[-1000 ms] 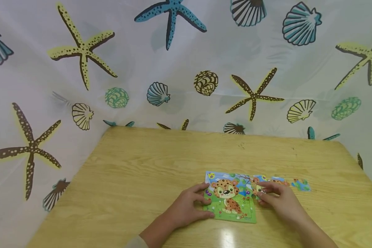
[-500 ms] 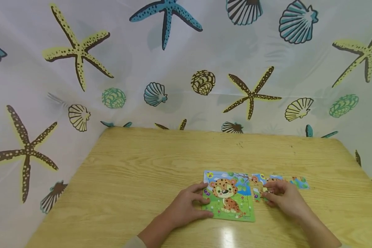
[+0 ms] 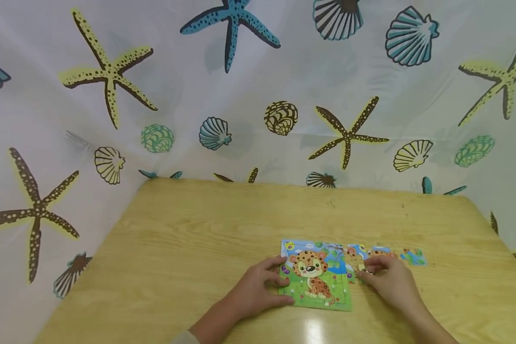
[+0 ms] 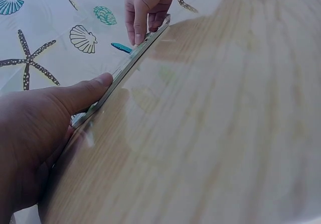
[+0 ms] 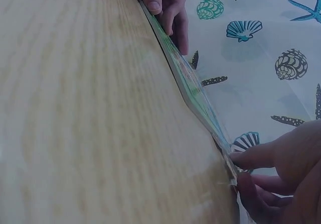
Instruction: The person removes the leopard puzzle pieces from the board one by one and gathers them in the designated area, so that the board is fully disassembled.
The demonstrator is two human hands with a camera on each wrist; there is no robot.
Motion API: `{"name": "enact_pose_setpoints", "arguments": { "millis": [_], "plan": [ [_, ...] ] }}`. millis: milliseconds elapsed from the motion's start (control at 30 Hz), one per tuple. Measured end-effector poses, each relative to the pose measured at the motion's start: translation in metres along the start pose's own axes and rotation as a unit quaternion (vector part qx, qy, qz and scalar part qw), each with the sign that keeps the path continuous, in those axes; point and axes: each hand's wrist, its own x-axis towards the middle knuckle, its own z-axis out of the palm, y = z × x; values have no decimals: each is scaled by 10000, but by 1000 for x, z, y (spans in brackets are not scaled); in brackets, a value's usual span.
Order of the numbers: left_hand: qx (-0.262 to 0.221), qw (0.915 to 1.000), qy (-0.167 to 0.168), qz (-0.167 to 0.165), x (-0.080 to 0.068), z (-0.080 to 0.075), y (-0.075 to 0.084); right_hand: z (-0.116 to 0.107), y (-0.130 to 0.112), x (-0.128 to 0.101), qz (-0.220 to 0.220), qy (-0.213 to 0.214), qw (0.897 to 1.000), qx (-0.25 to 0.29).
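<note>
A leopard-cub jigsaw puzzle [image 3: 314, 279] in a flat frame lies on the wooden table. My left hand [image 3: 258, 290] rests along its left side, fingers spread at the edge and thumb near the lower left corner. To the right of the frame, my right hand [image 3: 393, 282] pinches a small puzzle piece [image 3: 361, 268] between thumb and fingers, low at the table. Another piece [image 3: 350, 274] lies between it and the frame. In the right wrist view, the right fingertips [image 5: 245, 159] meet at the puzzle's edge level; the held piece is mostly hidden there.
Behind the held piece lie more loose pieces: one with an ear [image 3: 355, 251], a spotted one [image 3: 380, 252] and a blue-green one [image 3: 413, 257]. The table [image 3: 198, 229] ends at a white cloth [image 3: 249, 95] printed with starfish and shells.
My right hand first shifted right, away from the frame's right edge, then slightly back left, still pinching at the pieces. The left hand stays at the frame. The head view shifted slightly.
</note>
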Motion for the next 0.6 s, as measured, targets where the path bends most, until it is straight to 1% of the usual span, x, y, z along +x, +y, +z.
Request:
{"name": "enact_pose_setpoints", "arguments": {
  "millis": [100,200,367,500,600],
  "plan": [
    [-19,10000,25,38,-2,0,-2,4,-2,-2,-47,110,9999,-87],
    [17,9999,109,94,-1,-1,-1,4,-2,-2,-127,224,9996,-141],
    [-60,9999,70,131,0,0,-1,3,-2,-2,-44,225,9997,-113],
    [-24,9999,92,128,-1,2,-2,3,0,-2,-46,81,9998,163],
    [-21,9999,87,98,-2,3,-2,3,2,-1,-10,-171,9984,536]
  ]
}}
